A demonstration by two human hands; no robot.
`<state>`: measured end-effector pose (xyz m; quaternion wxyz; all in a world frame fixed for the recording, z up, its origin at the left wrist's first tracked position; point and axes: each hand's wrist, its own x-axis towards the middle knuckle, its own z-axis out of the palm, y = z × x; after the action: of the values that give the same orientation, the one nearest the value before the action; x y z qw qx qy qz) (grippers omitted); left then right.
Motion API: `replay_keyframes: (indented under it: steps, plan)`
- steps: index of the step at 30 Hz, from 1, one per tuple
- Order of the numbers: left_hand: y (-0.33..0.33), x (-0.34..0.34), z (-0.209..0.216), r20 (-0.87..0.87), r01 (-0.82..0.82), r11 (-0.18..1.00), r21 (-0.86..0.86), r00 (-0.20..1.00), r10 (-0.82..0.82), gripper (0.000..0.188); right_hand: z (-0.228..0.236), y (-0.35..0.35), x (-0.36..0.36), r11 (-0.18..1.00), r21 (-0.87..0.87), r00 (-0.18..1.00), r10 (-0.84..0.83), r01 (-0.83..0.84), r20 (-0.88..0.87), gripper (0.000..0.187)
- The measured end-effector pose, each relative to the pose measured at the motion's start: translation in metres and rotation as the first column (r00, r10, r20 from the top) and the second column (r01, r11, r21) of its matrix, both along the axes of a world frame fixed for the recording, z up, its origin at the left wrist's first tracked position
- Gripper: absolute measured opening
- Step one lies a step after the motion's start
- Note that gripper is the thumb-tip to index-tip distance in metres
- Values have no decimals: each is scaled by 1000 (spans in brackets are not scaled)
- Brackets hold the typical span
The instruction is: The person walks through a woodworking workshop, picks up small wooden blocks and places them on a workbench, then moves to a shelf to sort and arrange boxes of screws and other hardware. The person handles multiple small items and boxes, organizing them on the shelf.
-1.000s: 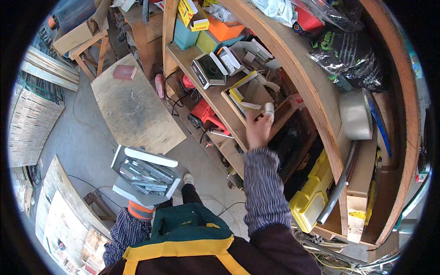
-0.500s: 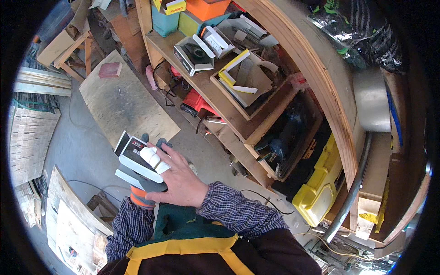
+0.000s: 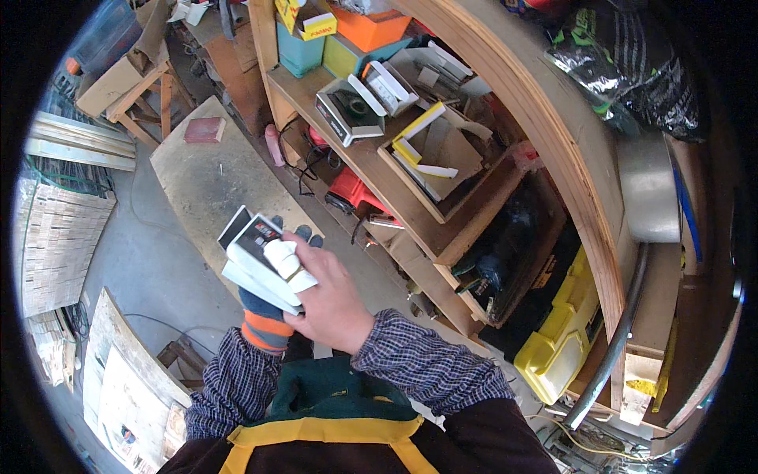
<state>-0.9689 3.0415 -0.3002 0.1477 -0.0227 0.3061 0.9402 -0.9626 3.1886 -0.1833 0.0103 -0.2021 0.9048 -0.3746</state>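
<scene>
A small black and white cardboard box (image 3: 254, 251) with a raised end flap is held between my hands in front of my body. My left hand (image 3: 264, 310), in a dark glove with an orange and grey cuff, supports it from below; its grey fingertips show past the far side. Bare except for white wrapping around a finger, my right hand (image 3: 335, 304) lies over the box, its thumb and fingers closed on the near end. Whatever is inside the box is hidden.
To the right, a wooden shelf (image 3: 332, 130) carries opened boxes, a teal bin (image 3: 298, 54) and an orange bin (image 3: 371, 28). Below are a red power tool (image 3: 351, 192) and a yellow case (image 3: 553, 340). A plywood board (image 3: 213, 178) bearing a reddish block (image 3: 204, 129) lies ahead.
My right hand has curled its fingers more closely over the box. The box's lower white side has drawn nearer to the rest of it. Both hands appear slightly farther right.
</scene>
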Motion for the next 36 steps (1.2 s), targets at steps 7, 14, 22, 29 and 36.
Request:
replay_keyframes:
  steps: [7,14,22,29,36]
  plan:
    - [-3,-25,18,-209,-48,915,-400,977,-40,50,0,0,-28,996,-73,996,-53,48,-67,65]
    - [21,-47,46,195,78,821,565,955,-224,77,27,45,-55,836,-465,956,-274,291,106,67]
    - [-41,15,-11,255,24,863,505,951,-176,74,44,261,-154,527,192,552,-705,828,-446,57]
    - [-92,69,-48,578,-211,951,226,815,44,70,-21,369,-200,455,380,591,-667,805,-453,68]
    - [-91,82,-46,699,-340,926,166,703,133,67,-6,347,-202,296,379,445,-800,877,-404,85]
